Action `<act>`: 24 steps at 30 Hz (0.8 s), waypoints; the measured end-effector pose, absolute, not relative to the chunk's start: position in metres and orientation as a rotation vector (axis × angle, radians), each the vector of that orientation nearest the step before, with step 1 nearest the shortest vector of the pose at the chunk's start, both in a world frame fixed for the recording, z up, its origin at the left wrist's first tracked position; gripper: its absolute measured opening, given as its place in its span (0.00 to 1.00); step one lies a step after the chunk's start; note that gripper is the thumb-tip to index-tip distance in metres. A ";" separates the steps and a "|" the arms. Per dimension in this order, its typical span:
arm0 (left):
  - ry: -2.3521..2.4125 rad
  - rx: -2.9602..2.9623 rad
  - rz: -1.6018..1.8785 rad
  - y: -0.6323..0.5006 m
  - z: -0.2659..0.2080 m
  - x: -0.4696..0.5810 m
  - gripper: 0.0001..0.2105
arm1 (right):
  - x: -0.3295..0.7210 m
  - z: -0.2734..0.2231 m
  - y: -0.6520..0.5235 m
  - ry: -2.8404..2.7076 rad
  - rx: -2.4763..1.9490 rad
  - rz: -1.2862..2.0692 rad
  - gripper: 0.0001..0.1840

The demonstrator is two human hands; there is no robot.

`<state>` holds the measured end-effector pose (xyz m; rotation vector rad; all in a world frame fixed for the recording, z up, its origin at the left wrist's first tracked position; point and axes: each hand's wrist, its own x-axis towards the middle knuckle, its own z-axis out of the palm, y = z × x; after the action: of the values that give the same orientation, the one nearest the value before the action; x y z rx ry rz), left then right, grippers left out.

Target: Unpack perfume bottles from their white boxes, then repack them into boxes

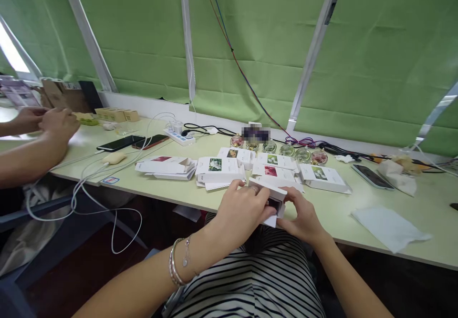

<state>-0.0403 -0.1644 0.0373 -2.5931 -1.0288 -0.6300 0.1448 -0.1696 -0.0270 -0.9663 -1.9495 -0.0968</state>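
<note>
Cardboard box (275, 191), at the near edge of the counter (336, 213), looks light, thin-walled and easily creased; its side walls should offer the safest hold. Left hand (243, 208) and right hand (300, 215) both grip it. Across the counter lie white cartons (324, 177), then 6 round bottles (303, 154); green blinds (261, 22) hang behind.

I take this for a shared office or workroom, since my feed shows a long pale table (339, 213) along green blinds (143, 32), set with a power strip (182, 137), phones (123, 143) and white printed cartons (219, 166), with a second person's hands (60, 123) farther along to the left.
</note>
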 end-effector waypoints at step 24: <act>-1.656 -2.769 -0.523 -0.118 0.034 -0.089 0.03 | 0.161 -0.025 -0.167 -1.983 -0.848 -0.418 0.29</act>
<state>-0.0892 -0.1185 0.0340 -2.7686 -1.6561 -0.5235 0.1612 -0.1667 -0.0253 -0.8476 -1.9830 -0.4179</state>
